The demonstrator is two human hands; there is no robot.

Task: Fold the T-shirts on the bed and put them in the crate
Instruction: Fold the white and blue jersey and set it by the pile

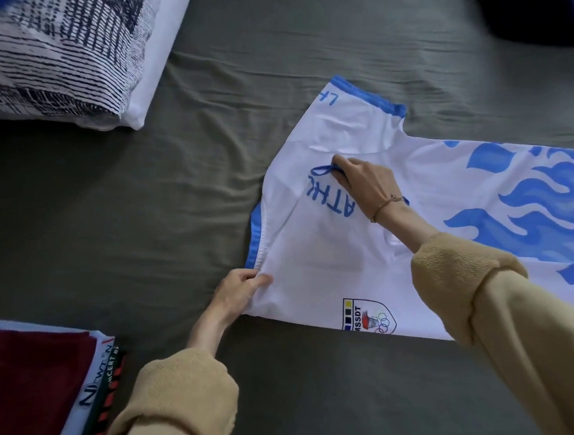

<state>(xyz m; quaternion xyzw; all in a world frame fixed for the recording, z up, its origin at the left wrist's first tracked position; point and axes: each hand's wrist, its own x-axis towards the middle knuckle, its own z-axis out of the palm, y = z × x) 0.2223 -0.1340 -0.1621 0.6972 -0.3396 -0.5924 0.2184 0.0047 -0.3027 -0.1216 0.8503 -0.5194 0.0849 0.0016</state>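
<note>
A white T-shirt (395, 174) with blue trim, blue flame print and blue lettering lies spread on the dark grey bed sheet (141, 211), its collar end pointing left. My left hand (241, 289) pinches the shirt's near shoulder by the blue collar edge. My right hand (361, 180) pinches a small fold of the fabric at the blue lettering in the middle of the chest. A sleeve with a blue cuff (365, 98) lies flat on the far side. A crest logo (369, 317) shows at the near edge.
A stack of folded shirts (45, 390), maroon on top, sits at the lower left. A patterned white and navy pillow (59, 53) lies at the upper left. A dark blue heap (536, 2) fills the upper right corner.
</note>
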